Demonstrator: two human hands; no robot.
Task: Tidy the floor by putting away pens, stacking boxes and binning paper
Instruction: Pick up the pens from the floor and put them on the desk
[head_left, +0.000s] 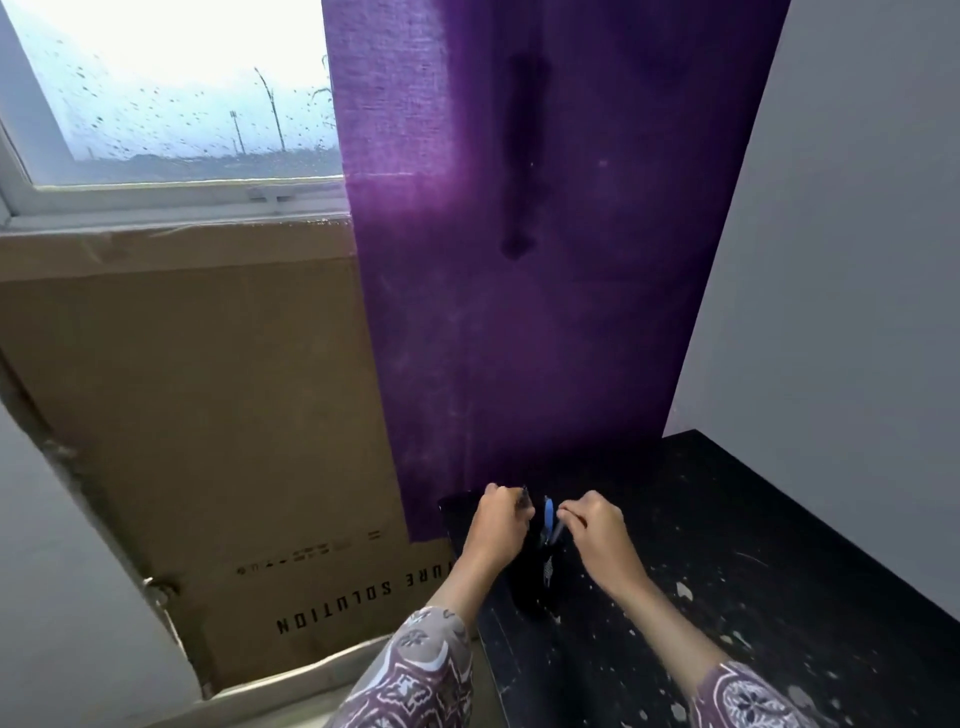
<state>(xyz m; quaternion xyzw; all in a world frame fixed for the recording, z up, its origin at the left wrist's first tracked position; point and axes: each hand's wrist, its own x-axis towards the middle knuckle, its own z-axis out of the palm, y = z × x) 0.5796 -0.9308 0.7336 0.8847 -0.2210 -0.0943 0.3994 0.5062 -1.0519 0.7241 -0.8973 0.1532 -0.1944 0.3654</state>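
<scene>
- A black pen holder (535, 577) stands upright on the black bench (727, 571), near the bench's left edge and toward its far end; every place below is given relative to this holder.
- Pens (549, 519) stand in the holder, a blue one among them, their tops poking above its rim.
- The left hand (498, 525) is at the holder's upper left, fingers curled; its grip pinches a thin dark pen (525, 499) whose tip shows just above the knuckles, over the holder's left rim.
- The right hand (595, 525) is at the holder's upper right, fingers curled in toward the pens; its grip looks closed around a pen shaft at the rim, though the contact is too small to tell for sure.
- Both forearms come up from below the holder, in patterned maroon and white sleeves (415, 675).
- The bench top around and to the right of the holder is speckled with pale chips and scratches.
- A purple curtain (545, 260) hangs directly behind the holder, its lower edge reaching the bench's far end.
- A large cardboard box (208, 415) with inverted black lettering leans to the holder's left, behind the bench.
- A window (171, 88) with rain-spotted glass lies above the box, far up and left of the holder.
- A pale grey wall (857, 312) rises to the holder's right.
</scene>
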